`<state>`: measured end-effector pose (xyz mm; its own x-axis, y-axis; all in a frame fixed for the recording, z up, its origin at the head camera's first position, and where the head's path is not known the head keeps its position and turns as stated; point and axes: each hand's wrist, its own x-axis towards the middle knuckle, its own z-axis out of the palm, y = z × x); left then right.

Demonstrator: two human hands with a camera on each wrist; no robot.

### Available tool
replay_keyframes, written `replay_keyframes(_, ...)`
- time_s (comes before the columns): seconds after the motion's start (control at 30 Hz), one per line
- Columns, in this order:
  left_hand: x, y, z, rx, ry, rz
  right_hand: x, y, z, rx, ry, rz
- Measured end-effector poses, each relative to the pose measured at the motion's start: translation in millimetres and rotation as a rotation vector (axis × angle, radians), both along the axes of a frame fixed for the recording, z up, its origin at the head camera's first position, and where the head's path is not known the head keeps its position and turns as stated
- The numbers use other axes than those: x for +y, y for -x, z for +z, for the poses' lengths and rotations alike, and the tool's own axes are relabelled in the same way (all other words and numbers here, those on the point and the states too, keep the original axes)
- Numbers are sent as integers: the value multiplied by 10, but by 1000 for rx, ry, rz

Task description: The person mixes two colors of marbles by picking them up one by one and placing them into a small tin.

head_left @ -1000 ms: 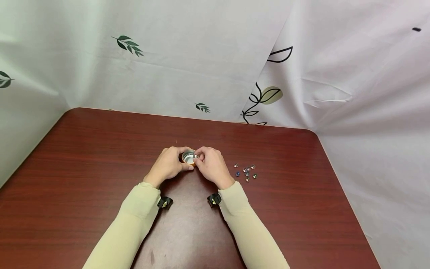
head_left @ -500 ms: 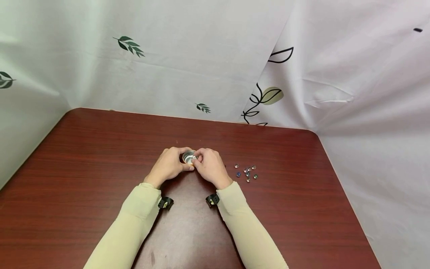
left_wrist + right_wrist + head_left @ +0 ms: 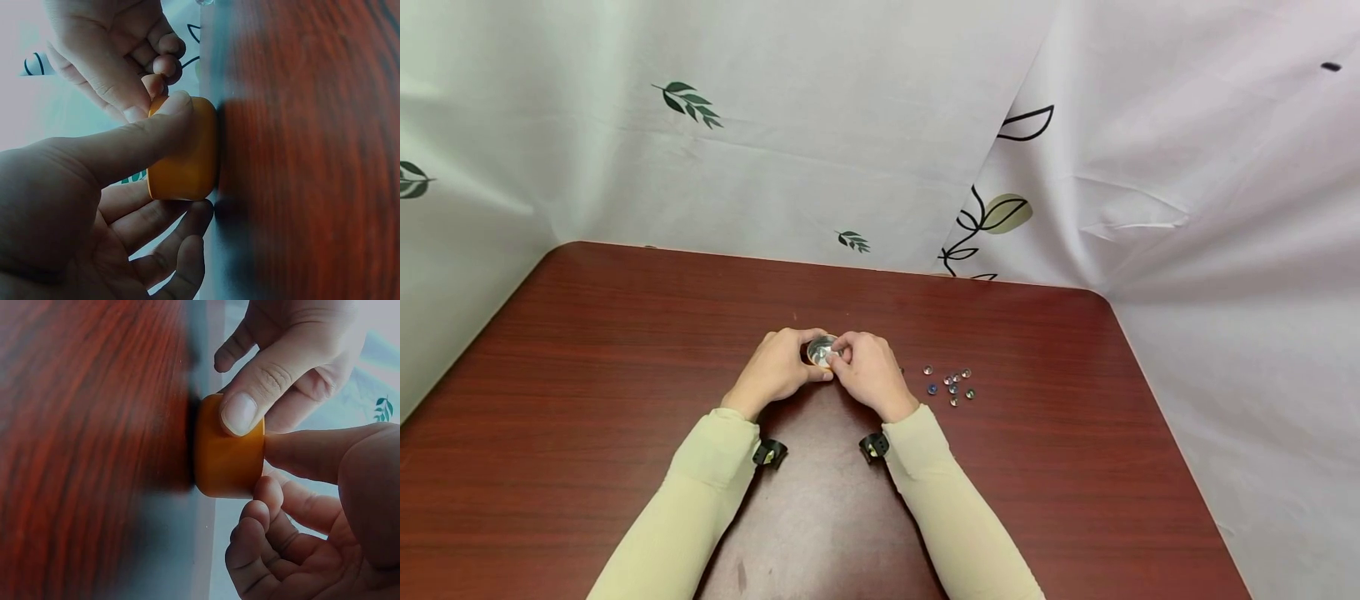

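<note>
In the head view, a small round cup (image 3: 817, 359) with a silvery inside stands on the table. Its outer wall (image 3: 187, 156) shows orange in both wrist views. My left hand (image 3: 775, 367) grips it from the left, thumb on the near side and fingers round the far side. From the right, my right hand (image 3: 868, 373) reaches over the rim with thumb and forefinger tips at the mouth. Something shiny sits by those tips inside the cup; whether they still pinch a glass marble is hidden. Several small glass marbles (image 3: 953, 389) lie right of my right hand.
The dark red wood table (image 3: 625, 375) carries everything. A white curtain (image 3: 820, 150) with leaf prints hangs along its back and sides. Black wrist cameras (image 3: 770, 452) sit under both sleeves.
My right hand has shifted slightly left and deeper over the cup with a marble that showed between its fingertips earlier. The left hand stays still on the cup.
</note>
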<state>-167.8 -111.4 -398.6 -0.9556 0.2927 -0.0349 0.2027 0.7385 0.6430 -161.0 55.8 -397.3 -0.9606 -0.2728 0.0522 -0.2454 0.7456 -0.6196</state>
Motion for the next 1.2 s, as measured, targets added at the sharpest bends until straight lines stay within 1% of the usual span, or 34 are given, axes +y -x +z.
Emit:
replay_keyframes(0.1,-1,-2,-7,1,-8,-1,0,-10,2,4,3,-3)
replay_keyframes(0.43,-4,9,-21,23,-15,-35,24,-29,-1,28,13,1)
replay_keyframes(0.7,-8,17,-39,8,-35,-21,34,-44,5,46,11,9)
replay_keyframes(0.9,-16,17,-38,7,-40,-25,56,-69,51,60,11,15)
replay_keyframes(1.2,-22,19,-28,-14,-43,-19,128,-121,112,86,9,13)
